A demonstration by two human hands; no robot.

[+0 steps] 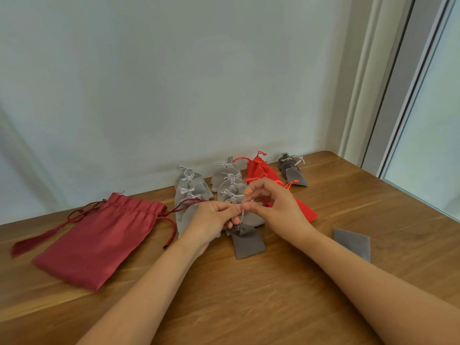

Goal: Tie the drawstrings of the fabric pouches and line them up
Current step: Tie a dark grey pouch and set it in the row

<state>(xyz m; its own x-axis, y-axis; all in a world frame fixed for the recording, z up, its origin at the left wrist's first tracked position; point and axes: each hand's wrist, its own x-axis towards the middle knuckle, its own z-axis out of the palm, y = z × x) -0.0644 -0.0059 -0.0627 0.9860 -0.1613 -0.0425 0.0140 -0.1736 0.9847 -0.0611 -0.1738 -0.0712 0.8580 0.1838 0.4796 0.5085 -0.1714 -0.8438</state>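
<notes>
A small grey pouch (247, 241) lies on the wooden table (249, 295) in front of me, its gathered neck pointing away. My left hand (211, 221) and my right hand (275, 207) meet just above that neck, and each pinches the pale grey drawstring (242, 215). Behind the hands lie two columns of tied grey pouches (190, 192), the second column (230, 185) partly hidden by my fingers. A bright red pouch (261, 170) with orange cords lies to their right, and a flat grey pouch (353, 242) sits apart at the right.
A large dark red drawstring bag (99, 240) with a tasselled cord lies at the left. A few darker grey pouches (292, 170) sit at the back right by the wall (174, 83). A window frame (398, 95) borders the table's right side.
</notes>
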